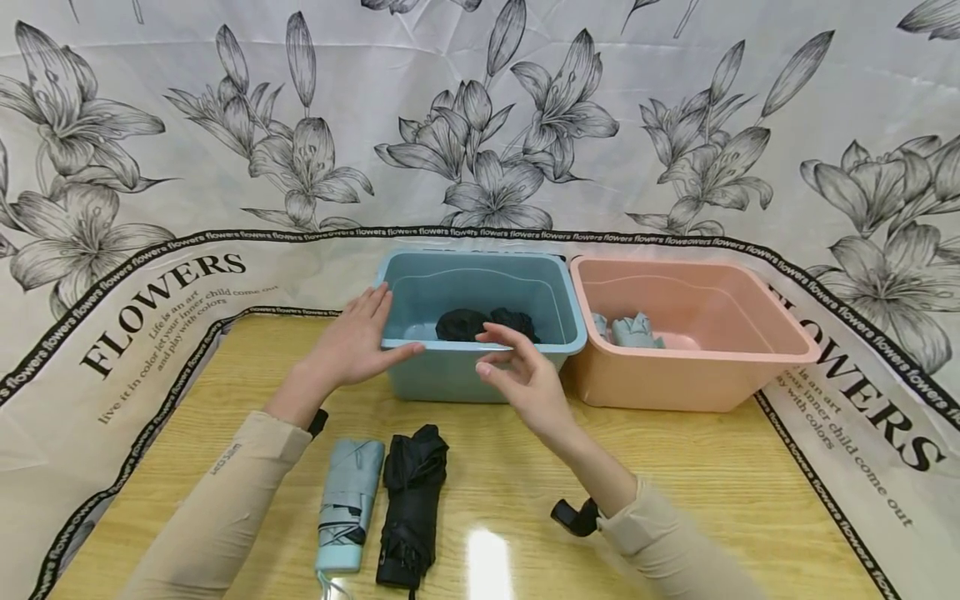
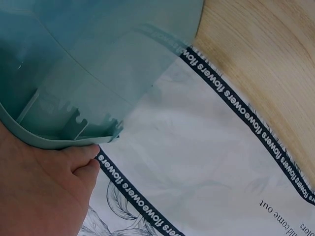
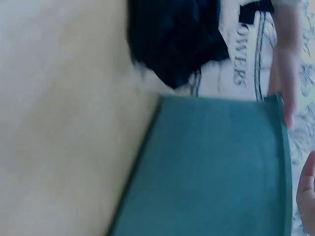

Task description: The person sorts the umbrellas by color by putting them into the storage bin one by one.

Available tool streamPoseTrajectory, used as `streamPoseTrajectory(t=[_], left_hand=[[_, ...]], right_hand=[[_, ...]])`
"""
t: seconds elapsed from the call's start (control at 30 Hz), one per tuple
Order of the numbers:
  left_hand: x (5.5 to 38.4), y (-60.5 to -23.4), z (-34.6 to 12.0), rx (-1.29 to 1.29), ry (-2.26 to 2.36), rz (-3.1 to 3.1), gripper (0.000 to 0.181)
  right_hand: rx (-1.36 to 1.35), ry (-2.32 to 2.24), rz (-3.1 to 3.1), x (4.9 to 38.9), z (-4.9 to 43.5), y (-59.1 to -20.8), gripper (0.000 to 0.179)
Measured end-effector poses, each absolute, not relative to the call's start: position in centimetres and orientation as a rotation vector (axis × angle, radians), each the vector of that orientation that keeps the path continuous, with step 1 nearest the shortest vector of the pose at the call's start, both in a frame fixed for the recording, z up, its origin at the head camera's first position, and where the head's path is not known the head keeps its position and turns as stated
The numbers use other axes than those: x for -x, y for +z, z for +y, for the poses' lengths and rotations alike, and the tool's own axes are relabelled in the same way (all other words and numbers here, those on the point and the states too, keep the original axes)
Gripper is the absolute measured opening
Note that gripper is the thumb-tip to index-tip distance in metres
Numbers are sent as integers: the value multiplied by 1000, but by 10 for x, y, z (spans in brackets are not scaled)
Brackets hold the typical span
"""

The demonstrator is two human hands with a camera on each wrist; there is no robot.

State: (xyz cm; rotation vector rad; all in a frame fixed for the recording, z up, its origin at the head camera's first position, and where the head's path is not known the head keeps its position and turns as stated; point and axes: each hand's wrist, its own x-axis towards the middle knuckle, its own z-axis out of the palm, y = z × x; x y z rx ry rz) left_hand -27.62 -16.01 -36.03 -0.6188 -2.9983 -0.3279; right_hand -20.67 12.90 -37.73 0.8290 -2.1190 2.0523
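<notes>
Color sorting seemingly in hand | Blue bin (image 1: pixel 438 377) touched at near-left rim by left hand (image 1: pixel 358 337), fingers straight | Nothing held by right hand (image 1: pixel 528 383), loosely curled beside near rim | Pale-blue umbrella (image 1: pixel 352 487), black umbrella (image 1: pixel 412 500) laid near left | Next, presumably: 1 umbrella to be grasped

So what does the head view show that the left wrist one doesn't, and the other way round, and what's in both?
Only the head view: the right hand, the pink bin with pale bundles, dark bundles inside the blue bin, and two folded umbrellas, one grey-blue, one black.

Only the left wrist view: notched ribs near the blue bin's rim.

Both: the left hand at that rim, the blue bin, the wooden table and the flowered cloth.
</notes>
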Motion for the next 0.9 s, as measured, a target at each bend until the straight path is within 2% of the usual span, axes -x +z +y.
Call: streamPoseTrajectory(t=[0.27,0.5,0.63,0.9], left_hand=[[276,-360,-160,619,-337,-3000,110],[276,-359,-161,632,-339,-2989,110],[275,-359,-161,629,-344,-2993,110],[275,-358,-161,631,-346,-2994,109]], right_hand=[[-831,2022,-2321,174,110,-419,65],[-803,1872,-2749,159,98,-450,96],[-841,1749,-2900,157,94,-457,107],[-896,1662,-3064,158,85,-459,116]])
